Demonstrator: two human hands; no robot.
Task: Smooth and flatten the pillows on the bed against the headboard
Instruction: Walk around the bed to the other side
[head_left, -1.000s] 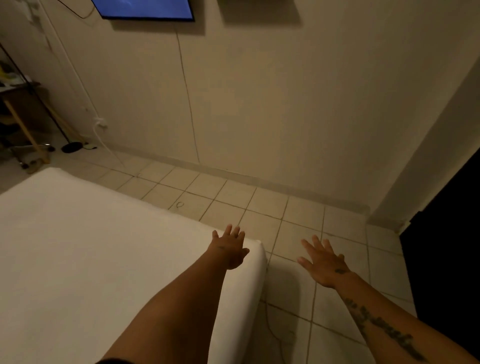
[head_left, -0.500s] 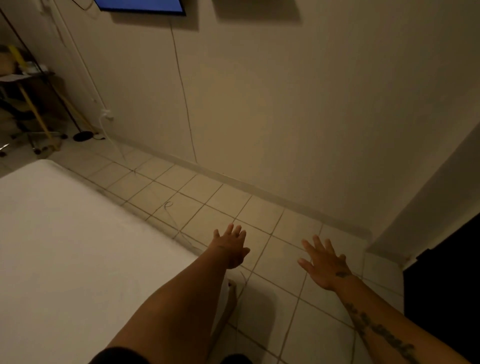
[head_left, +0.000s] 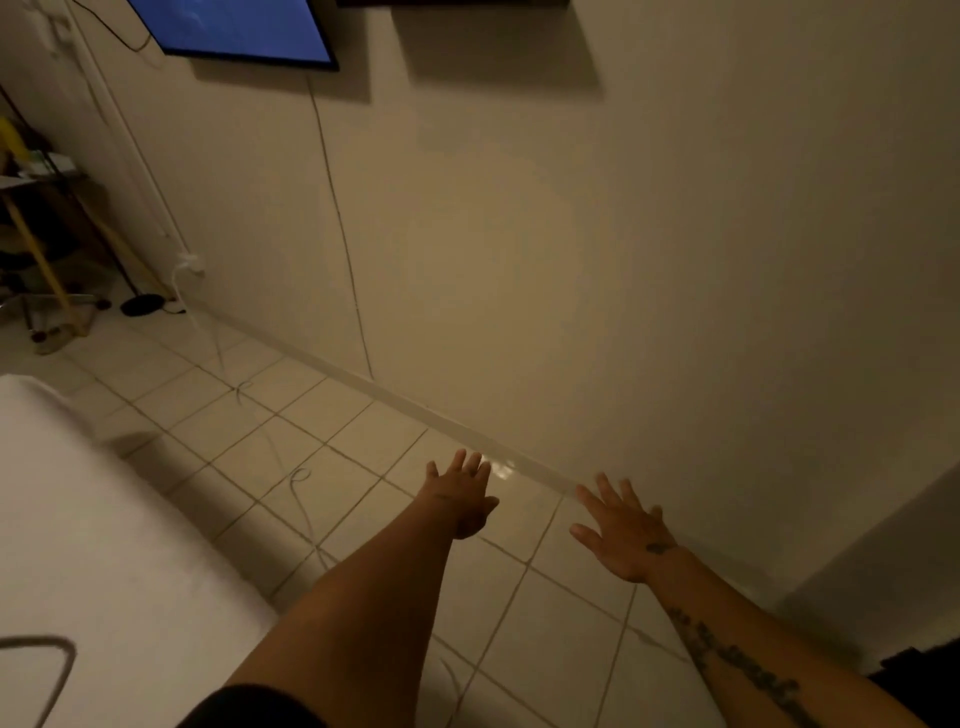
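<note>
The white bed fills the lower left of the head view; no pillows and no headboard are in sight. My left hand stretches forward over the tiled floor, fingers spread, holding nothing. To its right my right hand is also held out with fingers apart and empty, a tattoo running along its forearm. Both hands hover past the bed's edge, not touching it.
A beige wall stands close ahead with a wall-mounted screen at the top left. A thin cable trails over the tiled floor. A cluttered table and a stand's black base fill the far left corner.
The view has swung right and away from the bed, so the bed corner has slid left and both hands now hang over the floor instead of the mattress corner. The hands stay spread.
</note>
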